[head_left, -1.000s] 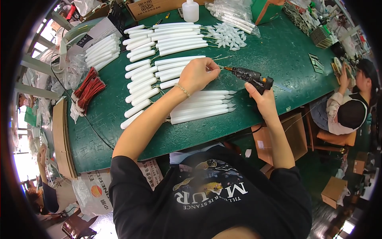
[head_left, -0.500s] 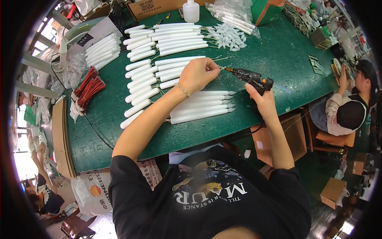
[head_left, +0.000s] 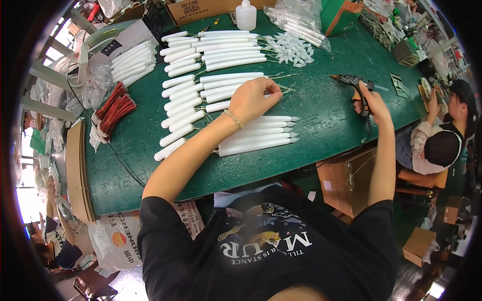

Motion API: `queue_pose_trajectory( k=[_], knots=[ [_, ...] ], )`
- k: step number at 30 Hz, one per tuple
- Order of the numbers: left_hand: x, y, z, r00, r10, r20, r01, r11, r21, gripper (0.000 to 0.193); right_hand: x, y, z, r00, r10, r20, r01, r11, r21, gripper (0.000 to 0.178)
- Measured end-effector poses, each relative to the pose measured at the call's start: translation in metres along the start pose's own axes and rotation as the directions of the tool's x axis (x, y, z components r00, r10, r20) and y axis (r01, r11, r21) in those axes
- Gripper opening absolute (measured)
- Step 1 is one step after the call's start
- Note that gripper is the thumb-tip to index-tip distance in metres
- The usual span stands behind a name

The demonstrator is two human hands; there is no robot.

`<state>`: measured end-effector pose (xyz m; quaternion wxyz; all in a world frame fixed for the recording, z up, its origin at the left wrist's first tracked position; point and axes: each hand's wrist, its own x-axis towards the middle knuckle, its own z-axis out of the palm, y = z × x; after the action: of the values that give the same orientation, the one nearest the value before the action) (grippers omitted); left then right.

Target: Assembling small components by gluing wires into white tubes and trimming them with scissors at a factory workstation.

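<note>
My right hand (head_left: 375, 104) grips a black hot glue gun (head_left: 355, 84) by its handle, its orange nozzle pointing left over the table. My left hand (head_left: 253, 100) is closed in a pinch on a thin wire (head_left: 287, 90) at the end of a white candle stick; its fingers hide part of it. Beneath and beside that wrist lie rows of white candle sticks (head_left: 233, 78) with wires at their ends. Closest to me, several candle sticks (head_left: 258, 142) carry pointed clear flame tips. Loose translucent flame tips (head_left: 291, 48) are heaped beyond my left hand.
The green table (head_left: 211, 173) also bears a bundle of red wires (head_left: 115, 110), a white bottle (head_left: 246, 16), bagged candle sticks (head_left: 296, 26) and a black cable (head_left: 118, 158). Cardboard boxes (head_left: 346, 183) stand below the right edge. A co-worker (head_left: 442, 130) sits at far right.
The glue gun in my right hand has moved right, away from my left fingertips, and its angle has turned. My left hand stays nearly in place, still pinching the wire.
</note>
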<state>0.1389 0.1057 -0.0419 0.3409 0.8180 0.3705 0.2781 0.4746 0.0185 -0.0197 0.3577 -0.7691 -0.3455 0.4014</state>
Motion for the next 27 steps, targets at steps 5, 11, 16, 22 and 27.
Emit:
queue_pose_trajectory(
  k=[5,11,16,22,27],
  knots=[
    [-0.004,0.000,-0.002,0.999,0.037,-0.018,-0.036,0.999,0.025,0.019,0.002,-0.029,0.009,0.883,-0.398,-0.247,-0.002,0.525,-0.851,0.041],
    [-0.004,0.003,-0.004,0.999,-0.034,0.041,0.033,0.999,0.022,0.019,0.028,-0.046,0.110,0.503,-0.845,0.183,0.779,0.351,-0.520,0.013],
    [-0.006,0.003,-0.003,1.000,0.008,0.024,-0.007,1.000,-0.016,0.018,0.049,-0.040,0.133,0.367,-0.909,0.197,0.793,0.195,-0.577,0.012],
    [-0.009,0.001,-0.006,0.999,0.025,0.037,-0.022,0.997,-0.076,0.016,-0.005,-0.043,0.131,0.641,-0.753,0.151,0.737,0.548,-0.396,0.012],
    [-0.013,0.004,-0.010,0.998,0.020,0.058,-0.016,0.997,-0.082,0.016,-0.037,-0.032,0.129,0.714,-0.622,0.320,0.659,0.752,-0.007,0.015]
  ],
)
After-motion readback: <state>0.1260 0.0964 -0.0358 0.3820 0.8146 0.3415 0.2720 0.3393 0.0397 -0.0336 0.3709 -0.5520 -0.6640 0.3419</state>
